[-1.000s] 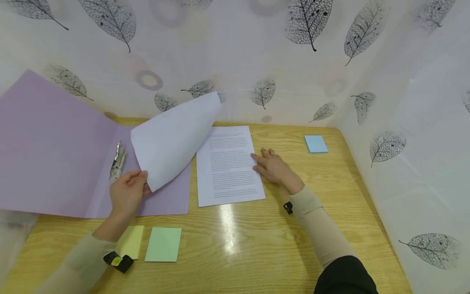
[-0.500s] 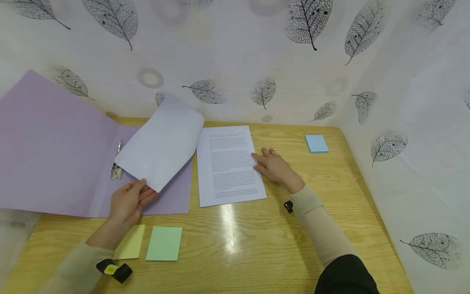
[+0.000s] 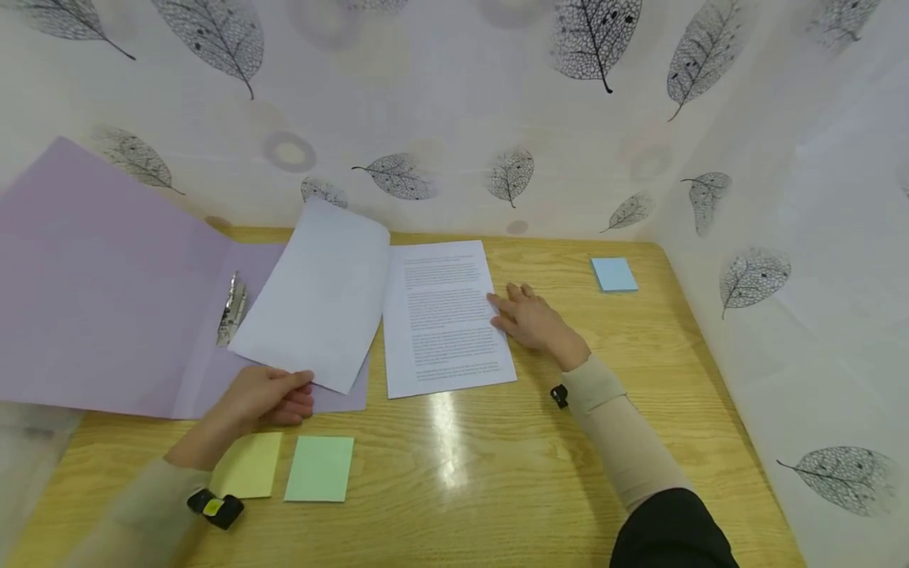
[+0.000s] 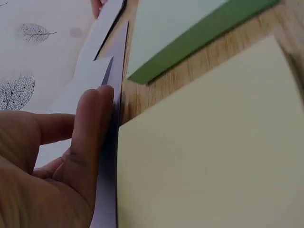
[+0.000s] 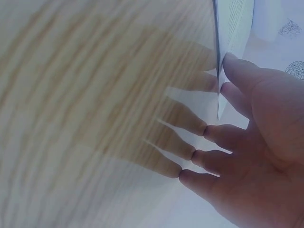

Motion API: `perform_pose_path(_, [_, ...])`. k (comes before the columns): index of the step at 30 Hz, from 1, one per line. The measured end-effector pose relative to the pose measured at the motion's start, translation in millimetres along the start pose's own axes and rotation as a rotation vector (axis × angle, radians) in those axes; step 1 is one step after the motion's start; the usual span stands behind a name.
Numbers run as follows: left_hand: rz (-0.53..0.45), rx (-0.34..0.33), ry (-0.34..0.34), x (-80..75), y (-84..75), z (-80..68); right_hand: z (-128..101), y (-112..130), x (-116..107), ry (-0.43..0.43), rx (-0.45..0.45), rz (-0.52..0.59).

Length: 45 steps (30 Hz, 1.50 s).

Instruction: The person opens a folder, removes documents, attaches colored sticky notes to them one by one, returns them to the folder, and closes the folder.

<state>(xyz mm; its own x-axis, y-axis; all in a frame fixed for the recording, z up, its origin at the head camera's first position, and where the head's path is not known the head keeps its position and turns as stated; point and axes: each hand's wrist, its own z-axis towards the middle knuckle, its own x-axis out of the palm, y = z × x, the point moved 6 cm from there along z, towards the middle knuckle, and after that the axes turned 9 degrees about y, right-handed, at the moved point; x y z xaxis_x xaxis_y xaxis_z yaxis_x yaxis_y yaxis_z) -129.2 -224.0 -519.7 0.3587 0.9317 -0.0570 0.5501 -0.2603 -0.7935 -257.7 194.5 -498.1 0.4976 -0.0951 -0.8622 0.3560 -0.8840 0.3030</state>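
An open purple folder (image 3: 106, 300) lies at the left with a metal clip (image 3: 232, 312) at its spine. Over its right side slants a blank white sheet of paper (image 3: 319, 292), whose near edge my left hand (image 3: 266, 398) pinches between thumb and fingers. In the left wrist view, that hand (image 4: 71, 161) sits close beside the folder's edge. My right hand (image 3: 533, 319) rests with fingers spread at the right edge of a printed page (image 3: 454, 323). The right wrist view shows the thumb and index fingertip of this hand (image 5: 256, 128) on the page's edge, other fingertips on the table.
Near the left forearm lie a yellow sticky-note pad (image 3: 250, 465) and a green one (image 3: 319, 469). A blue sticky-note pad (image 3: 614, 274) lies at the back right of the wooden table (image 3: 483, 481). Leaf-patterned curtains (image 3: 454, 102) stand behind and at the right.
My left hand has drawn the blank sheet's near edge down and toward me, and the sheet has flattened and lowered over the folder. The right hand has stayed in place.
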Motion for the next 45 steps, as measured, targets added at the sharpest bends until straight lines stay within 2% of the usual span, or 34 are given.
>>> perform_pose_path(3, [0.343, 0.040, -0.037, -6.3, -12.5, -0.1, 1, -1, 0, -0.001, -0.002, -0.001])
perform_pose_path(5, [0.520, 0.076, -0.072, -7.8, -23.6, -1.5, 2, -2, 1, -0.003, -0.006, -0.003])
perform_pose_path(9, [0.724, 0.219, -0.126, 1.6, -49.3, -1.0, 3, -3, 1, 0.000, -0.003, 0.001])
perform_pose_path(13, [0.891, 0.436, -0.241, 25.9, -76.8, 2.6, 2, -4, 1, 0.003, 0.004, 0.006])
perform_pose_path(15, [0.995, 0.566, -0.294, 41.7, -87.5, 6.7, 2, -4, 1, 0.004, 0.005, 0.010])
perform_pose_path(17, [1.085, 0.660, -0.301, 59.4, -93.7, 13.5, 1, -5, 1, 0.004, 0.007, 0.015])
perform_pose_path(19, [1.185, 0.717, -0.279, 77.1, -96.1, 22.9, 0, -6, 0, 0.000, 0.009, 0.015])
perform_pose_path(21, [1.275, 0.707, -0.230, 92.3, -93.9, 34.1, 0, -7, 1, -0.005, 0.010, 0.013])
perform_pose_path(24, [1.344, 0.582, -0.140, 107.9, -86.0, 48.2, -2, -5, 0, -0.010, 0.007, 0.023])
perform_pose_path(26, [1.352, 0.492, -0.097, 112.9, -80.3, 53.3, -3, -3, 0, -0.014, 0.000, 0.036])
perform_pose_path(28, [1.328, 0.431, -0.068, 115.0, -76.7, 55.1, -6, -3, -1, -0.030, -0.004, 0.072])
perform_pose_path(31, [1.293, 0.386, -0.037, 114.6, -72.9, 56.4, -10, -14, -7, -0.092, 0.020, 0.115])
perform_pose_path(33, [1.270, 0.376, -0.023, 113.5, -72.1, 57.0, -13, -31, -14, -0.150, 0.062, 0.143])
perform_pose_path(37, [1.237, 0.362, -0.003, 112.5, -72.5, 59.0, -21, -83, -32, -0.248, 0.179, 0.200])
perform_pose_path(41, [1.228, 0.357, -0.002, 113.2, -74.2, 59.4, -35, -137, -41, -0.283, 0.293, 0.274])
perform_pose_path(45, [1.246, 0.368, -0.010, 113.4, -74.6, 59.8, -49, -172, -43, -0.292, 0.377, 0.268])
